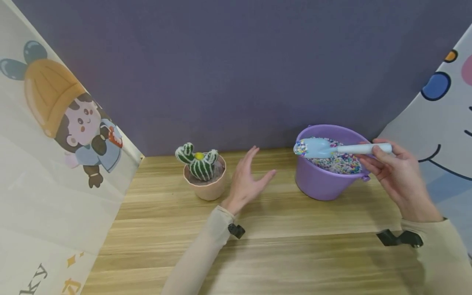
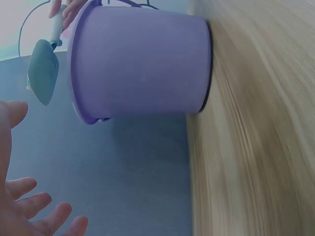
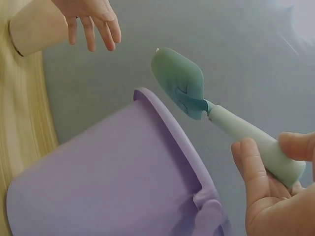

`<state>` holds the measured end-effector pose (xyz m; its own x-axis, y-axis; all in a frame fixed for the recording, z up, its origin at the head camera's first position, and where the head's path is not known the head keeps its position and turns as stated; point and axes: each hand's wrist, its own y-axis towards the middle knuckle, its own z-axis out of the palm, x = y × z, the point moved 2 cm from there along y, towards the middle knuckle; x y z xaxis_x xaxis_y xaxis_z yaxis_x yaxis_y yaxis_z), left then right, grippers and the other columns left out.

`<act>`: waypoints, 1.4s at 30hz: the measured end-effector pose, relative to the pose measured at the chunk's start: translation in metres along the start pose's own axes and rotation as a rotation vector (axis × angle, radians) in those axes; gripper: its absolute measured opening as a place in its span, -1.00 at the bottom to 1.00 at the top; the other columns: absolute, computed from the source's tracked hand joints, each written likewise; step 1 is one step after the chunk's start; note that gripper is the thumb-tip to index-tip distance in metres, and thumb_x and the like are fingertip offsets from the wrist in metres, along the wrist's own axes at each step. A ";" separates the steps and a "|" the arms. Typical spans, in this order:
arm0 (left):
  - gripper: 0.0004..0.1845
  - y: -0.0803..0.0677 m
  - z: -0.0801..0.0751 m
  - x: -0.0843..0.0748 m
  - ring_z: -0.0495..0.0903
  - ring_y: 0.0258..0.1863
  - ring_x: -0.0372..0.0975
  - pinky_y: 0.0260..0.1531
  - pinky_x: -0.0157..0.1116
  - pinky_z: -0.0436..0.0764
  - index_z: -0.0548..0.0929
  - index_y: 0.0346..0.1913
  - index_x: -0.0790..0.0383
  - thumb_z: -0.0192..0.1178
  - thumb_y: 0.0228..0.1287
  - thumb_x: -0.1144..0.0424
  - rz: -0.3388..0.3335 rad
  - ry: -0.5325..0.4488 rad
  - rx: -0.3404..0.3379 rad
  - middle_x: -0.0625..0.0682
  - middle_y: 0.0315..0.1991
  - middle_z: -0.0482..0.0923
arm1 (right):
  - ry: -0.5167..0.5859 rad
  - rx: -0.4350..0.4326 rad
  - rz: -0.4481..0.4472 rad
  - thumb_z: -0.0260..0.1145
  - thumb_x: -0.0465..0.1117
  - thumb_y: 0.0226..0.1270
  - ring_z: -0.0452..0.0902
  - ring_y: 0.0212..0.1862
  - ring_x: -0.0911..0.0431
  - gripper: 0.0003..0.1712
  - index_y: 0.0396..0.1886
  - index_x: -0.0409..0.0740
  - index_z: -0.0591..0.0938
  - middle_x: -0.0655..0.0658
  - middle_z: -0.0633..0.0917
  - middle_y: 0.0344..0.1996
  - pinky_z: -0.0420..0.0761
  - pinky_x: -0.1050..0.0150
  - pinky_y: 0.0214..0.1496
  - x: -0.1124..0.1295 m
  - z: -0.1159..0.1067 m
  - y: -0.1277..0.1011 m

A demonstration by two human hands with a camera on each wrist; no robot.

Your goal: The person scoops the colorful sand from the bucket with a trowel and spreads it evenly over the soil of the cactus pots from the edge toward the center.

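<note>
Your right hand point(image 1: 402, 176) held a bead-laden scoop point(image 1: 321, 148) above the purple bucket point(image 1: 317, 184).
Your right thumb and fingers pinched the handle point(image 1: 352, 149), the blade reaching left of them; keeping it level probably best spared the beads point(image 1: 301, 148) near its tip, by the bucket's left rim. Your left hand point(image 1: 245, 182), fingers apart and holding nothing, stood just right of the cactus pot point(image 1: 211, 190). Room lay between those fingers and the bucket; the dark backdrop point(image 1: 236, 82) bounded forward reach.
</note>
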<state>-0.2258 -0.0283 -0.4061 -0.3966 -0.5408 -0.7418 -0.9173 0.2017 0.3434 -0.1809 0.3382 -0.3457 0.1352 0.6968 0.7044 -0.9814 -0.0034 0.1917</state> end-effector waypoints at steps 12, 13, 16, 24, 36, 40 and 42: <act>-0.05 -0.007 -0.014 0.006 0.25 0.65 0.00 0.62 0.18 0.28 0.25 0.67 -0.03 0.32 0.33 -0.30 0.017 0.003 -0.039 -0.02 0.70 0.19 | 0.020 0.012 0.011 0.01 -0.52 0.64 0.87 -0.10 -0.19 -0.72 0.03 -0.41 0.65 -0.42 0.83 -0.07 0.83 0.05 -0.01 -0.009 0.010 0.000; -0.05 -0.008 -0.015 0.006 0.25 0.65 0.00 0.62 0.17 0.28 0.25 0.67 -0.03 0.31 0.33 -0.30 0.018 0.010 -0.043 -0.02 0.70 0.19 | 0.020 0.016 0.010 0.01 -0.53 0.63 0.87 -0.10 -0.19 -0.73 0.03 -0.41 0.65 -0.42 0.83 -0.06 0.83 0.05 -0.01 -0.010 0.011 0.000; -0.05 -0.009 -0.018 0.007 0.26 0.65 -0.01 0.62 0.15 0.28 0.26 0.67 -0.03 0.32 0.33 -0.30 0.013 0.021 -0.054 -0.06 0.70 0.19 | 0.010 0.024 0.008 0.02 -0.52 0.63 0.86 -0.10 -0.20 -0.74 0.05 -0.40 0.63 -0.40 0.83 -0.05 0.83 0.06 -0.01 -0.013 0.015 -0.001; -0.06 -0.013 -0.029 0.011 0.23 0.66 -0.05 0.63 0.14 0.26 0.24 0.67 -0.10 0.33 0.33 -0.29 -0.019 0.024 -0.075 -0.18 0.71 0.14 | 0.036 0.055 -0.014 0.00 -0.54 0.63 0.86 -0.11 -0.21 -0.74 0.04 -0.41 0.62 -0.42 0.83 -0.05 0.83 0.06 -0.03 -0.020 0.022 0.000; -0.08 -0.019 -0.046 0.018 0.25 0.65 -0.01 0.62 0.20 0.26 0.28 0.65 -0.06 0.35 0.32 -0.27 -0.018 0.044 -0.124 -0.15 0.70 0.18 | 0.065 0.047 0.013 0.02 -0.55 0.62 0.87 -0.15 -0.21 -0.75 0.07 -0.40 0.60 -0.43 0.83 -0.08 0.84 0.04 -0.04 -0.032 0.030 0.003; -0.09 -0.023 -0.052 0.021 0.24 0.66 0.00 0.62 0.21 0.25 0.29 0.65 -0.02 0.37 0.34 -0.23 -0.006 0.033 -0.136 -0.11 0.70 0.19 | 0.068 0.063 0.006 0.01 -0.54 0.63 0.87 -0.15 -0.21 -0.75 0.05 -0.41 0.61 -0.43 0.83 -0.08 0.84 0.05 -0.03 -0.036 0.034 0.003; -0.09 -0.024 -0.055 0.024 0.24 0.65 0.00 0.62 0.19 0.26 0.30 0.64 -0.01 0.39 0.33 -0.20 0.000 0.028 -0.147 -0.09 0.70 0.20 | 0.067 0.074 0.002 0.00 -0.54 0.63 0.87 -0.14 -0.20 -0.75 0.04 -0.42 0.61 -0.43 0.83 -0.07 0.84 0.06 -0.02 -0.039 0.037 0.003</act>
<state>-0.2109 -0.0909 -0.4003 -0.3939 -0.5639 -0.7258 -0.9011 0.0809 0.4261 -0.1839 0.2849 -0.3476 0.1211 0.7432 0.6580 -0.9687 -0.0563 0.2418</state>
